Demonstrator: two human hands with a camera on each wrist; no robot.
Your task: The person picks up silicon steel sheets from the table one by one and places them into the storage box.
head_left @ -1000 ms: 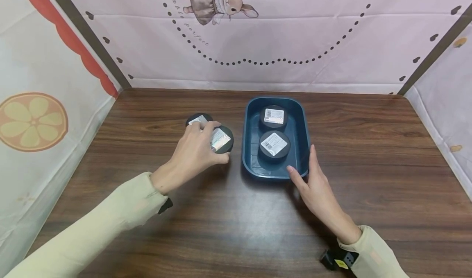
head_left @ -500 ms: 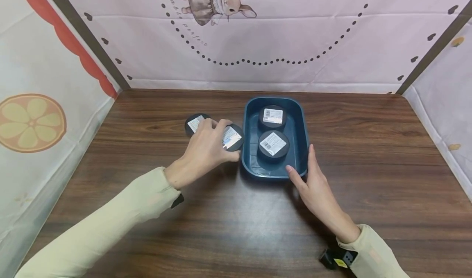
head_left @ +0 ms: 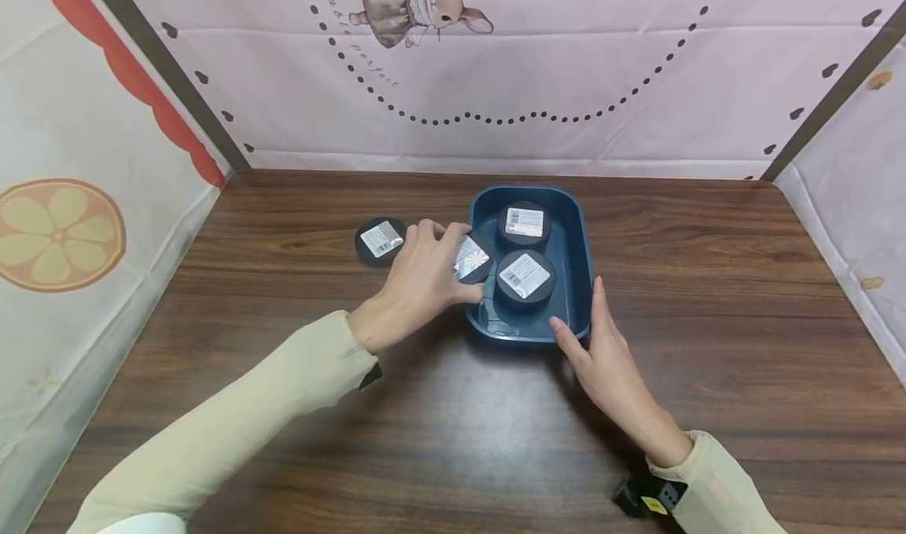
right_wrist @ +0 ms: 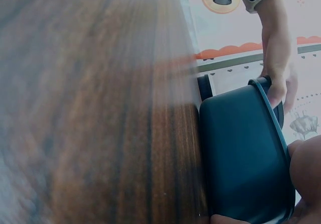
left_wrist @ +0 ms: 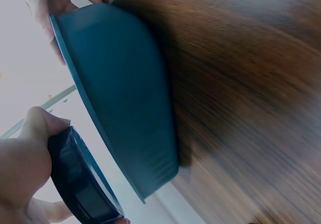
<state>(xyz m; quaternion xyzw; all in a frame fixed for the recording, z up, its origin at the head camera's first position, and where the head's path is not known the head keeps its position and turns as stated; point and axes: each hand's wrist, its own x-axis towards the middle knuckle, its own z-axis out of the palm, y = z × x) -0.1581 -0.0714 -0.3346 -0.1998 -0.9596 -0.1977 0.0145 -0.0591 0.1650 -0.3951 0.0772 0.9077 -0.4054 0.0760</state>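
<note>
My left hand [head_left: 418, 274] grips a black disc-shaped item [head_left: 472, 259] with a white barcode label, thumb and fingers around its sides. That item overlaps the left rim of a dark blue tray [head_left: 524, 329]; in the left wrist view the held disc [left_wrist: 83, 184] is tilted beside the tray's rim. Two similar labelled discs sit inside the tray, a far disc [head_left: 524, 226] and a near disc [head_left: 526, 278]. At the tray's near right corner my right hand [head_left: 616, 369] holds it, thumb over the rim and fingers along the outer wall.
Another labelled black disc [head_left: 380, 241] lies on the wooden table [head_left: 453, 440], left of the tray. A pink printed cloth wall [head_left: 566, 70] stands behind the table, with printed cloth on both sides.
The left hand has carried its disc rightward from beside the other tabletop disc to the tray's left rim. The right hand and tray stay in place.
</note>
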